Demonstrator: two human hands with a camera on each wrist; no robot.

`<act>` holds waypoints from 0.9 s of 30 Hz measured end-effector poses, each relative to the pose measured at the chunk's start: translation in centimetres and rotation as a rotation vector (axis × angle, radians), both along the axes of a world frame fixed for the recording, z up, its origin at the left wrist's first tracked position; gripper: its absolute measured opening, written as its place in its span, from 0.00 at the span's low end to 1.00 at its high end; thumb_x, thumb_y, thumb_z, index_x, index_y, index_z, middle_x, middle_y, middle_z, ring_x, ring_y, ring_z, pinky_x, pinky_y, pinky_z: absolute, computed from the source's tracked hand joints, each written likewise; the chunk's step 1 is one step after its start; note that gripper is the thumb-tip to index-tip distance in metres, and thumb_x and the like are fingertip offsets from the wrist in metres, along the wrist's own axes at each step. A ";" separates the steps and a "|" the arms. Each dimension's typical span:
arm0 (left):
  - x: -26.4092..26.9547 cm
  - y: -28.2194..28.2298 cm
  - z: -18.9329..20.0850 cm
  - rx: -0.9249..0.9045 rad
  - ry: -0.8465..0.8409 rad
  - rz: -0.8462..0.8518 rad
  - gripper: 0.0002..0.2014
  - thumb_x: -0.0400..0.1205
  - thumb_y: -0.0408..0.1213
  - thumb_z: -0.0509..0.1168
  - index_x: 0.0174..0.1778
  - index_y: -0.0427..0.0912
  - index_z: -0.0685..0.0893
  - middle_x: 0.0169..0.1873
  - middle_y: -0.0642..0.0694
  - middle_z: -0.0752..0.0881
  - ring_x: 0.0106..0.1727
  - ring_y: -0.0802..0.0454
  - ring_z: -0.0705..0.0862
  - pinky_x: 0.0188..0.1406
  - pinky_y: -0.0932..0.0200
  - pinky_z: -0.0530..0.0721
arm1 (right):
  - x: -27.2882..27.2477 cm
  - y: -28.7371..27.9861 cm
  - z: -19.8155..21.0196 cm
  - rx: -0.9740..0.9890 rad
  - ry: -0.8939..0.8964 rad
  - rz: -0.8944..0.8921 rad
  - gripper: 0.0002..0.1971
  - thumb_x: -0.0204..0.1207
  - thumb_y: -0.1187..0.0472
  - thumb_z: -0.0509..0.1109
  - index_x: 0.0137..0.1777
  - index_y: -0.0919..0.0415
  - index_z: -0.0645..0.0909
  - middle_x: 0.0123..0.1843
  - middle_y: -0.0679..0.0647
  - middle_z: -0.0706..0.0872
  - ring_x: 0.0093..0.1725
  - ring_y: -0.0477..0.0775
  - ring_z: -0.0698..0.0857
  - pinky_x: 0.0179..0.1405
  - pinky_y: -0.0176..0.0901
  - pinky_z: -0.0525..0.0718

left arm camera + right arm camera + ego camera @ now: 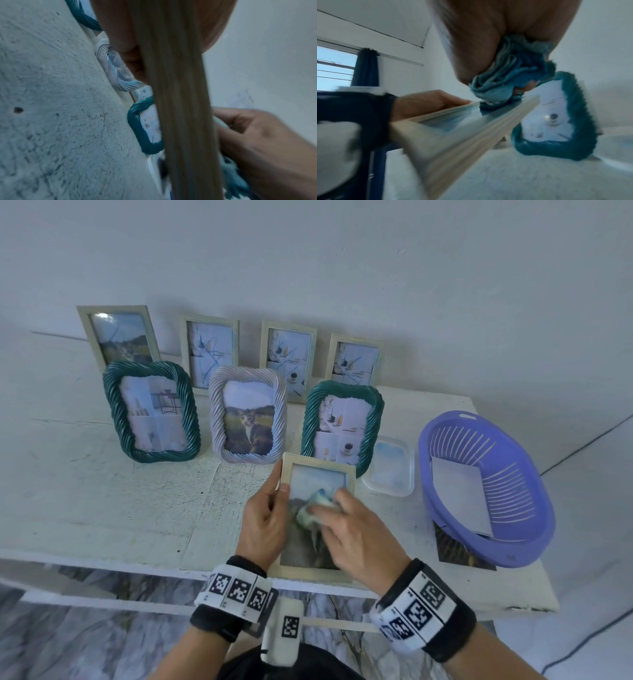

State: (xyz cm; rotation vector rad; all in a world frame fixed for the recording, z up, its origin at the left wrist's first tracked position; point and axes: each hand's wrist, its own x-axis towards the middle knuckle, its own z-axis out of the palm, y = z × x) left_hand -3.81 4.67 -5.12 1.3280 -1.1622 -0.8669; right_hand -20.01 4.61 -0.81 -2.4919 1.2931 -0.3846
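Note:
A pale wooden picture frame (317, 465) is held tilted above the table's front edge. My left hand (265, 518) grips its left side, thumb on the front; in the left wrist view the frame edge (180, 108) runs down the middle. My right hand (356, 537) holds a crumpled blue-green cloth (313, 510) and presses it on the frame's glass. In the right wrist view, blurred, the cloth (505, 77) is bunched in my fingers against the glass (453, 121).
Several framed pictures stand at the back of the white table (102, 501): a teal rope frame (152, 412), a white rope frame (248, 414), another teal one (342, 422). A clear plastic lid (390, 465) and a purple basket (486, 487) sit at the right.

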 end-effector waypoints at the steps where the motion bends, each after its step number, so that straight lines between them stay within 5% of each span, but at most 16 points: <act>1: 0.0 0.0 0.0 -0.002 0.001 0.009 0.22 0.88 0.31 0.56 0.79 0.42 0.68 0.20 0.56 0.68 0.20 0.62 0.64 0.20 0.68 0.65 | -0.2 -0.8 0.0 -0.033 0.004 -0.069 0.11 0.79 0.65 0.67 0.59 0.57 0.83 0.50 0.51 0.75 0.36 0.41 0.70 0.33 0.23 0.66; 6: -0.6 0.0 0.3 -0.018 -0.037 0.021 0.22 0.88 0.29 0.56 0.78 0.44 0.67 0.15 0.57 0.67 0.18 0.63 0.62 0.19 0.72 0.62 | 0.6 -1.0 0.0 -0.069 -0.013 -0.301 0.10 0.82 0.61 0.63 0.60 0.59 0.79 0.49 0.54 0.74 0.35 0.50 0.77 0.34 0.31 0.68; 14: -0.3 0.1 0.1 0.001 -0.043 0.070 0.22 0.88 0.29 0.56 0.79 0.41 0.69 0.16 0.58 0.62 0.18 0.63 0.59 0.18 0.71 0.59 | 0.4 1.2 -0.5 -0.014 -0.051 -0.237 0.12 0.83 0.59 0.60 0.62 0.57 0.78 0.49 0.49 0.72 0.34 0.41 0.71 0.32 0.25 0.70; 20: -0.7 -0.1 1.1 -0.009 -0.053 0.036 0.22 0.88 0.29 0.56 0.79 0.42 0.68 0.13 0.57 0.67 0.17 0.63 0.62 0.18 0.74 0.61 | 1.2 -1.6 0.6 -0.091 -0.060 -0.366 0.07 0.83 0.60 0.62 0.54 0.61 0.80 0.48 0.55 0.75 0.38 0.56 0.81 0.36 0.36 0.70; 24: -0.6 0.0 0.6 -0.015 -0.067 0.050 0.22 0.88 0.30 0.57 0.79 0.43 0.69 0.16 0.57 0.65 0.19 0.62 0.60 0.20 0.71 0.60 | 1.0 1.2 0.3 0.003 -0.103 -0.319 0.11 0.83 0.60 0.62 0.62 0.59 0.80 0.48 0.53 0.75 0.40 0.54 0.81 0.38 0.36 0.73; 27: -0.8 0.3 0.4 -0.007 -0.079 0.057 0.22 0.88 0.30 0.57 0.79 0.42 0.69 0.17 0.58 0.63 0.20 0.63 0.59 0.19 0.70 0.59 | 0.6 0.0 0.3 -0.058 -0.064 -0.334 0.08 0.83 0.59 0.62 0.56 0.60 0.81 0.45 0.50 0.69 0.33 0.49 0.73 0.36 0.35 0.68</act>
